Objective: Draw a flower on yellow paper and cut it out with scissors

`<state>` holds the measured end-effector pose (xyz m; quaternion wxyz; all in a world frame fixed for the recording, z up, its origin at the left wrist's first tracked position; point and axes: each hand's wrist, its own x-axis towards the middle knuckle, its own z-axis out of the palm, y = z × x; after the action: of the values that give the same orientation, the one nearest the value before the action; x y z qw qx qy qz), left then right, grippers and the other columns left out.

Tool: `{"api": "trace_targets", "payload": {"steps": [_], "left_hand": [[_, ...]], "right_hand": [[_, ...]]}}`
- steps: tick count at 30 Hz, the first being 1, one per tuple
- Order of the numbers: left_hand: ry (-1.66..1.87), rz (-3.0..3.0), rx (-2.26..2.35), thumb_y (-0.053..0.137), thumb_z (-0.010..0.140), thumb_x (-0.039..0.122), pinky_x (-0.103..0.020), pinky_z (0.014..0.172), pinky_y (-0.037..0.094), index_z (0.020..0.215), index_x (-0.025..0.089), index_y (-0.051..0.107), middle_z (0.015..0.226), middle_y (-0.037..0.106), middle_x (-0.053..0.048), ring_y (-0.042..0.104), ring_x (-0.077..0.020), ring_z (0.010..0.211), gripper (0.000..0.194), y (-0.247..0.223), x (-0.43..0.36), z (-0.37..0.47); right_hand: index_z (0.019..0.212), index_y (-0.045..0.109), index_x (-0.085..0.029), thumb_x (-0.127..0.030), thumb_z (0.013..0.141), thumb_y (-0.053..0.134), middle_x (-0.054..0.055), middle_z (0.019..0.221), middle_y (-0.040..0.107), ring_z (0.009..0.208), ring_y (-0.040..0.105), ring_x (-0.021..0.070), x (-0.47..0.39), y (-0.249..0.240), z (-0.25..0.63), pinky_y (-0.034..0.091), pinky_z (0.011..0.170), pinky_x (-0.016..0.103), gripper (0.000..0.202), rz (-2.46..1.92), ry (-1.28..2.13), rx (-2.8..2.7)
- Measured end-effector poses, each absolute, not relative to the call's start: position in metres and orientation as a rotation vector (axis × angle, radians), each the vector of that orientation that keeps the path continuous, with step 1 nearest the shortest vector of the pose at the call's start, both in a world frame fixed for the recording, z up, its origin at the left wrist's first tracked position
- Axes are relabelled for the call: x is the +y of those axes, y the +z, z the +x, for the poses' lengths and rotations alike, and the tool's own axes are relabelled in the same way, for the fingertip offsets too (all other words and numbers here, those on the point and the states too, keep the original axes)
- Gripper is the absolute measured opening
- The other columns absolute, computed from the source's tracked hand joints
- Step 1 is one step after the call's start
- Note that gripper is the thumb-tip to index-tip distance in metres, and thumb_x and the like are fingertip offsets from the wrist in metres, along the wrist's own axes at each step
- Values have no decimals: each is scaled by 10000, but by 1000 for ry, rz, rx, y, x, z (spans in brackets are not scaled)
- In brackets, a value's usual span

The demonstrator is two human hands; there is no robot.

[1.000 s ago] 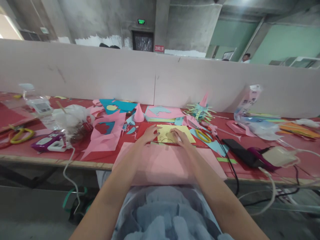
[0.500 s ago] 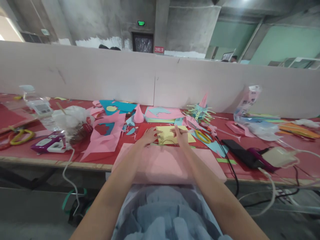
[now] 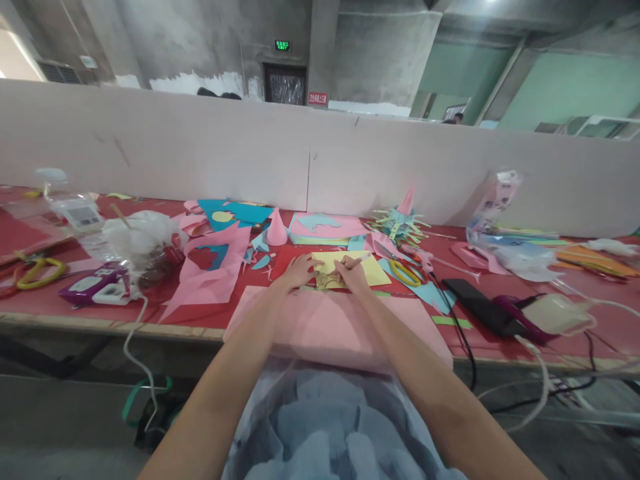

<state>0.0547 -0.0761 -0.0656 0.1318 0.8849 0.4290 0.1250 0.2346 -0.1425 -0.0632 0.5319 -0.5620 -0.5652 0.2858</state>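
A sheet of yellow paper (image 3: 377, 270) lies on the red tabletop in front of me, with curved dark lines drawn near its lower left. My left hand (image 3: 300, 271) rests with fingers spread at the sheet's left edge. Over the middle of the paper, my right hand (image 3: 351, 273) is closed around a slim pen (image 3: 367, 256) that leans up to the right; its tip is hidden by the fingers. Pink paper (image 3: 340, 327) hangs over the table edge beneath my forearms.
Yellow-handled scissors (image 3: 405, 272) lie right of the sheet, near a spiky paper model (image 3: 400, 223). A pink paper cone (image 3: 277, 229) and cut pink paper (image 3: 213, 283) are to the left. A black power bank (image 3: 475, 305) with cables sits at right.
My right hand has shifted slightly left and down across the yellow paper, and the pen now tilts more upward to the right. My left hand stays in place.
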Motion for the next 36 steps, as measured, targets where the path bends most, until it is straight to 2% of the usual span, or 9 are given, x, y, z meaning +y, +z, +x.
{"api": "trace_targets", "payload": {"steps": [7, 11, 16, 20, 29, 36], "left_hand": [[394, 2570, 1230, 463, 872, 354, -438, 1100, 183, 1268, 347, 488, 1425, 362, -5, 269, -215, 1337, 396, -70, -70, 55], [390, 2557, 1235, 478, 862, 363, -439, 1102, 180, 1246, 344, 510, 1421, 367, -6, 275, -215, 1335, 386, -68, -72, 55], [369, 2543, 1242, 467, 867, 359, -486, 1100, 153, 1261, 344, 496, 1432, 349, -30, 263, -228, 1343, 396, -65, -75, 54], [380, 2549, 1233, 471, 864, 354, -456, 1108, 162, 1253, 346, 503, 1430, 354, -8, 257, -223, 1346, 390, -66, -75, 54], [391, 2575, 1224, 468, 870, 353, -449, 1106, 179, 1251, 345, 511, 1422, 363, -11, 282, -231, 1334, 383, -69, -72, 55], [407, 2567, 1231, 486, 865, 344, -459, 1103, 179, 1246, 349, 512, 1418, 368, -7, 281, -231, 1332, 382, -70, -71, 55]], "right_hand": [[587, 394, -225, -444, 750, 535, -52, 392, 515, 408, 516, 128, -141, -67, 234, 314, 409, 207, 307, -1329, 670, -1365], [595, 386, -225, -445, 762, 519, -57, 401, 523, 383, 484, 113, -138, -70, 234, 316, 410, 204, 307, -1332, 669, -1367], [587, 380, -224, -377, 751, 507, -60, 391, 516, 404, 495, 114, -140, -67, 233, 331, 422, 199, 258, -1365, 680, -1401], [571, 365, -224, -316, 729, 501, -62, 393, 523, 410, 499, 113, -144, -62, 232, 346, 427, 199, 228, -1412, 679, -1395], [587, 378, -224, -414, 755, 522, -60, 395, 510, 402, 496, 114, -144, -62, 230, 343, 415, 202, 292, -1359, 701, -1350], [581, 363, -226, -372, 749, 521, -61, 384, 503, 377, 472, 108, -141, -66, 232, 328, 407, 200, 273, -1347, 699, -1359]]}}
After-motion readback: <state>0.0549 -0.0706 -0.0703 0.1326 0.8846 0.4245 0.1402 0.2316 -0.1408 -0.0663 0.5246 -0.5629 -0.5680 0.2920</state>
